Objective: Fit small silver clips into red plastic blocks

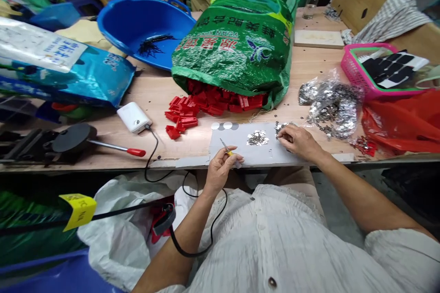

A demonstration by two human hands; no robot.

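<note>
My left hand point(220, 169) is closed round a small screwdriver point(226, 146) with a yellow collar, its thin metal tip pointing up and left over the grey board point(237, 159). At the board's right side, my right hand point(299, 143) has its fingertips pinched together beside a little heap of metal pieces point(279, 126). Whatever those fingertips hold is too small to make out. Between the hands lies a pile of small flat silvery metal pieces point(257, 138). Pale round discs point(227, 126) sit along the board's far edge.
Red plastic parts point(185, 112) spill from a green woven sack point(237, 46). A bag of metal pieces point(333, 105) and a pink basket point(349, 68) stand right. Leftward are a white corded box point(133, 117), a red-tipped lever point(117, 147) and a blue basin point(120, 27).
</note>
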